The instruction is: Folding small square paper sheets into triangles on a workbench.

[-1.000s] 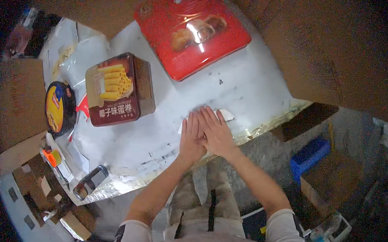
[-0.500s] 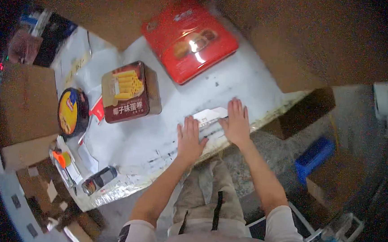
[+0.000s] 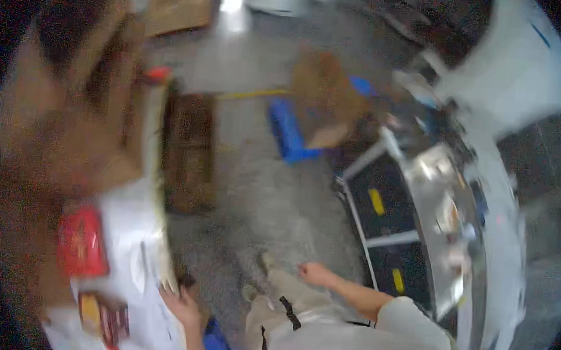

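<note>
Frame v. blurred. Far left: red tin (image 3: 82, 244) and dark red box (image 3: 107, 316) lie on white tabletop (image 3: 135, 230). Left hand (image 3: 183, 306) rests at tabletop edge, empty as far as seen; fingers' state can't tell. Right hand (image 3: 312, 273) sits on the knee, fingers loosely curled, holding nothing. Looks like work's paused, nothing in hand.

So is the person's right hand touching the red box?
Apart. The head view shows the right hand out over the grey floor near the person's knee, while the red box lies far off on the white table.
</note>
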{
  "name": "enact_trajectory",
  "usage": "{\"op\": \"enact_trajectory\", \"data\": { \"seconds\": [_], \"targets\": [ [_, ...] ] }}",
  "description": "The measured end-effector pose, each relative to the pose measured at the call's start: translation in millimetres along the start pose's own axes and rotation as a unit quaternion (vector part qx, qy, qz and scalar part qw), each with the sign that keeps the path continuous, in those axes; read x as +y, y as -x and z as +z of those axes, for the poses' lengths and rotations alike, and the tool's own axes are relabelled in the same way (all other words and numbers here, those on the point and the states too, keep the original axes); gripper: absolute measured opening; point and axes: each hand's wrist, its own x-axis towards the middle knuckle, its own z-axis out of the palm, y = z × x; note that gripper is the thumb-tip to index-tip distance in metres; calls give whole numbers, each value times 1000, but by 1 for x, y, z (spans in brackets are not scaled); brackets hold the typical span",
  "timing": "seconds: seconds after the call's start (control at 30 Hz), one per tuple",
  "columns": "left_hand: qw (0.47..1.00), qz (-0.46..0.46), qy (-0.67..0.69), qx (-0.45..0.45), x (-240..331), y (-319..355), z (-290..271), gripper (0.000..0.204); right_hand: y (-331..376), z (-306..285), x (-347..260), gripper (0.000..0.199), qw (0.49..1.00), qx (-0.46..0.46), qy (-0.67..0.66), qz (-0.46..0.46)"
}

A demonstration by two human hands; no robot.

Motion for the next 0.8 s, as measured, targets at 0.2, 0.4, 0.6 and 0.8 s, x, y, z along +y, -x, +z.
{"op": "enact_trajectory", "data": {
  "seconds": [0.2, 0.4, 0.6, 0.8],
  "targets": [
    [735, -325, 448, -392, 136, 132, 88, 37, 133, 87, 235, 40, 944, 198, -177, 198],
    [752, 144, 129, -630, 313, 217, 154, 29, 320, 62, 422, 28, 796, 415, -295, 326],
    [694, -101, 190, -687, 420, 332, 267, 27, 501, 156, 739, 23, 510, 683, -220, 474],
    [619, 177, -84, -760, 496, 423, 333, 31, 538, 96, 843, 19, 648, 422, -176, 609]
  ]
}}
